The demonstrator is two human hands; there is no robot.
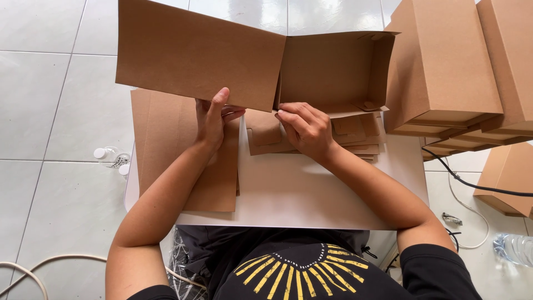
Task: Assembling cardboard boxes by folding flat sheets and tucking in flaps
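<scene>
The left hand (212, 119) pinches the flat lid of a half-folded brown cardboard box (252, 61). The right hand (304, 129) grips its front wall, above a small white table (300, 194).

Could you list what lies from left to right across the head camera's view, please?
Small white-capped bottle → flat cardboard sheets → left hand → right hand → stacked folded boxes → clear water bottle.

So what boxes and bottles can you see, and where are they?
Half-folded box: brown cardboard, table's far edge, held by left hand and right hand.
Flat cardboard sheets: brown stack, table's left side.
Finished boxes: brown, stacked at right.
Small bottle: clear, white cap, floor left.
Water bottle: clear, floor right.
</scene>
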